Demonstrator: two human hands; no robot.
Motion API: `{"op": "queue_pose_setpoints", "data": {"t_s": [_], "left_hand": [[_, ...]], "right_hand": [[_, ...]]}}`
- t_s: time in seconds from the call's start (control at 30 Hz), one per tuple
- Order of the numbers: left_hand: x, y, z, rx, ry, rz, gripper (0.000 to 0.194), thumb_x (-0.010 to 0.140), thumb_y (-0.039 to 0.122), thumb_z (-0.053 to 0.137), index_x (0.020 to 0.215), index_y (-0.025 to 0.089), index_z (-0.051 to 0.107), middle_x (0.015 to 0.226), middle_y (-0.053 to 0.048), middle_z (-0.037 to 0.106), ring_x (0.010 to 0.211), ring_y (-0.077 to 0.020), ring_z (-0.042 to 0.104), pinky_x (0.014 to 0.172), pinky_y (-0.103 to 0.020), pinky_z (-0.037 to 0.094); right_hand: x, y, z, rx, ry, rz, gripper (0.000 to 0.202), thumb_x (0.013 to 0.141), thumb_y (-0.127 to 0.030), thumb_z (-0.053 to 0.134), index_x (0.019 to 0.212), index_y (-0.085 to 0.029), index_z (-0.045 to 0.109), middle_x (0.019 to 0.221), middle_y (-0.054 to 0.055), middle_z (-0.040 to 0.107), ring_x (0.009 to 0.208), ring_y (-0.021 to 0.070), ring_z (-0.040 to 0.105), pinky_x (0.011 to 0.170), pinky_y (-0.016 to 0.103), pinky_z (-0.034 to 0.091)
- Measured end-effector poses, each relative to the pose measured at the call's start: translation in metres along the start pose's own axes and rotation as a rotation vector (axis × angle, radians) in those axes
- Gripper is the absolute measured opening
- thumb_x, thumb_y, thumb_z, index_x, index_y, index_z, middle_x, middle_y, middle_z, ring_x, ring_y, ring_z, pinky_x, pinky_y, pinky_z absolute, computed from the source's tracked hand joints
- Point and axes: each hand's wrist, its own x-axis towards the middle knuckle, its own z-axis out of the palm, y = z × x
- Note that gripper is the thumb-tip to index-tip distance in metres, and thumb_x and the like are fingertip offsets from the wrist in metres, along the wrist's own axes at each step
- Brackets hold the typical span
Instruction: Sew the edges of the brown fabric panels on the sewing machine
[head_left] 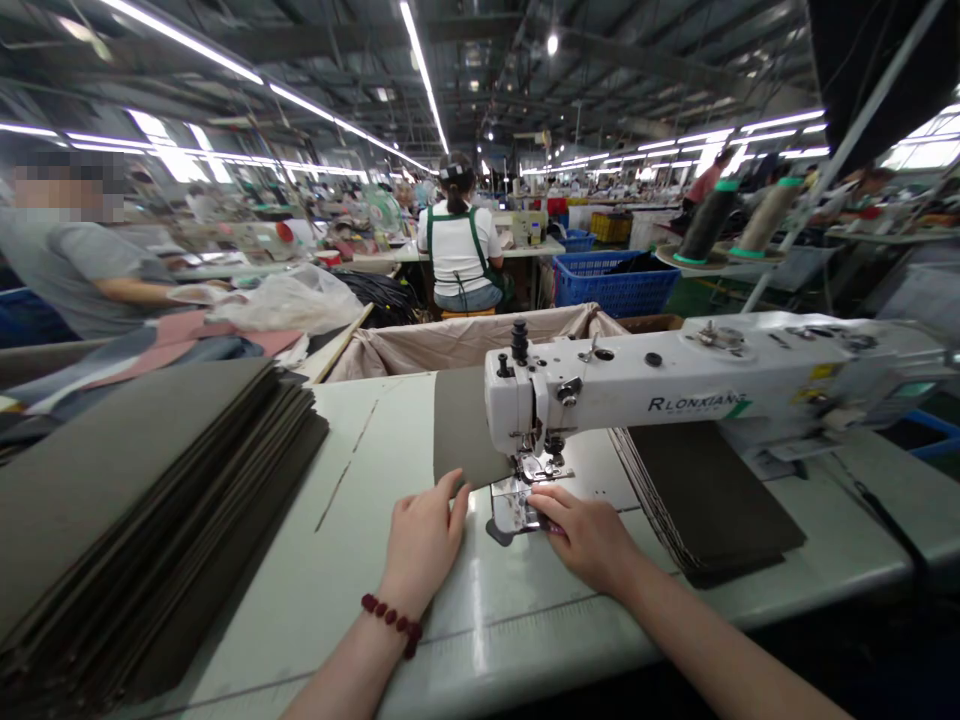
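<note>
A white sewing machine (600, 375) stands on the pale green table, its head over a grey-green fabric panel (469, 425). The panel lies flat, its near right corner by the presser foot. My left hand (424, 535), with a dark red bead bracelet on the wrist, rests at the panel's near edge, fingers bent and thumb a little apart. Close to the needle area, my right hand (589, 535) has its fingers closed beside the shiny metal guide plate (512, 508). A small pinkish bit shows under those fingers, too hidden to name.
A tall stack of grey-green panels (172, 480) fills the left side. Another stack of dark panels (712, 490) lies under the machine arm. Behind the table is a cloth-lined bin (450, 340). Thread cones (705, 222) stand at right. Co-workers sit ahead and at left.
</note>
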Motion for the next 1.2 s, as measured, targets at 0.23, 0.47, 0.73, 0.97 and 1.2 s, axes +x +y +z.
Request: {"op": "queue_pose_setpoints", "data": {"t_s": [0.23, 0.47, 0.73, 0.97, 1.2], "left_hand": [[0.003, 0.0, 0.012, 0.042, -0.04, 0.122, 0.05, 0.098, 0.038, 0.031, 0.142, 0.016, 0.034, 0.142, -0.012, 0.046, 0.133, -0.023, 0.042, 0.103, -0.039, 0.04], [-0.021, -0.036, -0.013, 0.216, -0.036, -0.082, 0.051, 0.096, 0.047, 0.029, 0.125, 0.014, 0.055, 0.088, -0.015, 0.069, 0.087, -0.0317, 0.067, 0.079, -0.048, 0.05], [-0.1, -0.069, -0.024, 0.105, -0.126, 0.047, 0.045, 0.094, 0.013, 0.024, 0.132, 0.018, 0.047, 0.145, -0.011, 0.044, 0.134, -0.023, 0.04, 0.111, -0.048, 0.033], [-0.113, -0.046, -0.036, -0.154, -0.271, 0.2, 0.047, 0.092, 0.007, 0.027, 0.131, 0.025, 0.046, 0.147, -0.005, 0.042, 0.138, -0.0203, 0.034, 0.115, -0.052, 0.024], [-0.111, 0.03, -0.02, -0.191, -0.185, 0.225, 0.035, 0.092, 0.03, 0.053, 0.127, 0.026, 0.049, 0.131, -0.008, 0.052, 0.122, -0.0248, 0.047, 0.103, -0.046, 0.041]], "right_hand": [[-0.004, -0.001, 0.001, -0.039, 0.008, 0.015, 0.049, 0.085, -0.018, 0.048, 0.132, -0.031, 0.048, 0.14, -0.002, 0.049, 0.114, 0.02, 0.056, 0.093, 0.035, 0.045], [-0.009, -0.001, 0.0, -0.016, 0.026, 0.02, 0.045, 0.086, -0.018, 0.047, 0.129, -0.029, 0.051, 0.137, 0.0, 0.051, 0.113, 0.0212, 0.057, 0.092, 0.035, 0.045], [-0.011, 0.003, -0.004, 0.074, 0.085, 0.002, 0.036, 0.084, -0.017, 0.051, 0.118, -0.027, 0.058, 0.125, -0.001, 0.06, 0.106, 0.0191, 0.059, 0.087, 0.029, 0.043], [-0.025, 0.007, -0.02, 0.175, 0.206, 0.14, 0.024, 0.095, -0.027, 0.041, 0.112, -0.022, 0.057, 0.097, 0.003, 0.067, 0.085, 0.0169, 0.062, 0.072, 0.025, 0.04], [-0.113, -0.022, -0.015, 0.279, 0.194, 0.343, 0.025, 0.095, -0.045, 0.042, 0.094, -0.023, 0.053, 0.068, -0.003, 0.058, 0.064, 0.0163, 0.058, 0.06, 0.025, 0.035]]}}
